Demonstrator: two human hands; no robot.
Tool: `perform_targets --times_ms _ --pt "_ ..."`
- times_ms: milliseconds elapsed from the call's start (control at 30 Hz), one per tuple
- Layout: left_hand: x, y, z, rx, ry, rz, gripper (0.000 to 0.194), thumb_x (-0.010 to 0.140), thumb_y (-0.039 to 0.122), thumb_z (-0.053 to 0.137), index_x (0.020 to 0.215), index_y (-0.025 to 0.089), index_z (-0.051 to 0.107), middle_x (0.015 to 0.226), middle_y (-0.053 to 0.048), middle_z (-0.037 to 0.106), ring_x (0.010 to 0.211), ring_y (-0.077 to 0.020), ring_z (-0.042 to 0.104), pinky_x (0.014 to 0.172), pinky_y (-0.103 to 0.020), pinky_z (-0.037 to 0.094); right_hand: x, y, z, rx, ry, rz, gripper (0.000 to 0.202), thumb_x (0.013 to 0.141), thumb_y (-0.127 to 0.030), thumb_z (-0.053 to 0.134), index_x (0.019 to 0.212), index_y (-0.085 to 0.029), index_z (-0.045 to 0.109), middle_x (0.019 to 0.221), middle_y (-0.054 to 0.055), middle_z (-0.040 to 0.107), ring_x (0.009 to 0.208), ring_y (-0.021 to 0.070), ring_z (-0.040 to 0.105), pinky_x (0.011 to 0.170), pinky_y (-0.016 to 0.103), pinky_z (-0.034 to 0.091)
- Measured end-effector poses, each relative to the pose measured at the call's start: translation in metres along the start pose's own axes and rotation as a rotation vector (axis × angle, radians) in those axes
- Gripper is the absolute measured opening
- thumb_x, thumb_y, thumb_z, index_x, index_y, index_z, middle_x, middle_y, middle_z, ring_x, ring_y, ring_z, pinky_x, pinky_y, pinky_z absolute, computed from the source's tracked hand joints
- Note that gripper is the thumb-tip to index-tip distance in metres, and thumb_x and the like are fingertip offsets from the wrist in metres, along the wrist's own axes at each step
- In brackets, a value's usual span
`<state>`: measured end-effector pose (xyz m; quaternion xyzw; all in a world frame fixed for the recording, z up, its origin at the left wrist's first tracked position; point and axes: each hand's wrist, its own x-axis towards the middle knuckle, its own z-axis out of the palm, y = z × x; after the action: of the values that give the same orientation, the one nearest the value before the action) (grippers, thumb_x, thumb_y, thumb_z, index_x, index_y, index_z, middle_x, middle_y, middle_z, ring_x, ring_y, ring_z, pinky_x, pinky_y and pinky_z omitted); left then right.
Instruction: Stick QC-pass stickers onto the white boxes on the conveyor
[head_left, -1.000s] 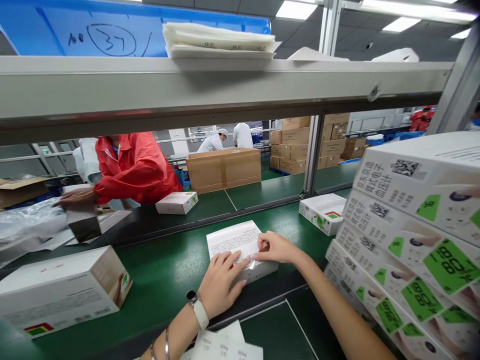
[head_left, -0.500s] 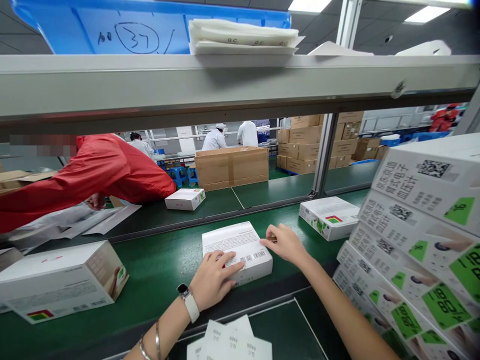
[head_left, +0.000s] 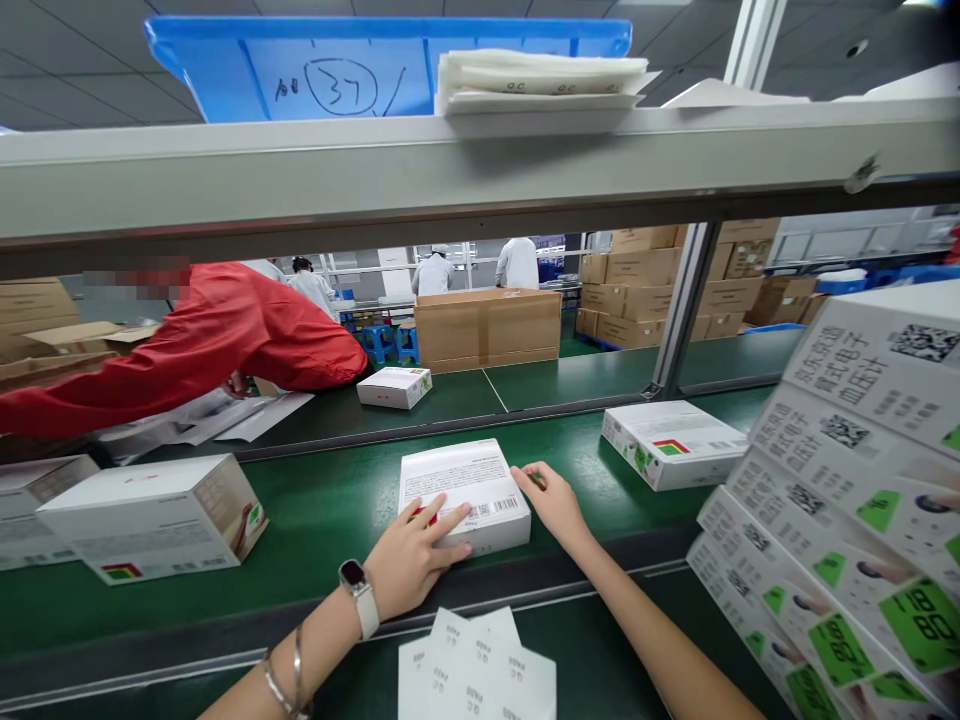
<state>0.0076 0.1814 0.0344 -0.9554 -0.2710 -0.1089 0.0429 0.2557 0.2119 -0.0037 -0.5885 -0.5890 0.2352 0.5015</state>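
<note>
Leaning low at the far left, a co-worker in a red jacket (head_left: 277,325) stretches one arm sideways above some loose white sheets (head_left: 266,415). Nearer to me, two taller white cartons (head_left: 142,520) stand side by side on the green conveyor belt (head_left: 322,500). Across the dividing rail, a small white box (head_left: 394,388) lies flat, with a large brown cardboard box (head_left: 487,330) beyond it.

Overhead, a blue bin (head_left: 390,85) marked with a circled 37 sits on the shelf, a bundle of papers (head_left: 540,82) before its right part.

Wearing a pale-strapped watch (head_left: 362,598), the left hand (head_left: 409,560) rests on the near left part of a printed white carton (head_left: 457,468), its fingers fanned wide on the top. That carton lies flat on the belt, midway along my view, its barcode facing up. Below it, overlapping QC PASS label sheets (head_left: 480,670) lie near the table's edge.

The right hand (head_left: 551,505) is at the carton's right side, fingers bent and close together; I can't tell whether they pinch anything. Further right, another flat white box (head_left: 667,445) lies on the belt, just beside a tall, slanting stack of blood-pressure-monitor boxes (head_left: 832,530).
</note>
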Motion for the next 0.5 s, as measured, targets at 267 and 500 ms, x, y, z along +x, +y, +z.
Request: perform_targets --times_ms 267,500 --pt "-0.014 -0.055 0.013 -0.974 0.452 -0.811 0.04 0.082 0.042 0.046 0.113 0.017 0.05 0.113 -0.013 0.055 0.1 -0.0266 0.054 0.082 -0.042 0.045 0.01 -0.001 0.038 0.472 -0.431 0.373 0.038 0.064 -0.051 0.059 0.076 -0.015 0.062 0.048 -0.001 0.052 0.034 0.0051 0.031 0.035 0.019 0.01" --pt "-0.001 -0.054 0.001 -0.942 0.58 -0.575 0.072 0.078 0.036 0.055 0.133 0.022 0.012 0.135 -0.009 0.029 0.116 -0.0222 0.039 0.09 -0.034 0.04 0.007 -0.02 0.026 0.57 -0.334 0.06 0.047 0.064 -0.039 0.063 0.104 -0.017 0.057 0.087 0.004 0.062 0.072 0.016 0.055 0.058 0.024 0.043"
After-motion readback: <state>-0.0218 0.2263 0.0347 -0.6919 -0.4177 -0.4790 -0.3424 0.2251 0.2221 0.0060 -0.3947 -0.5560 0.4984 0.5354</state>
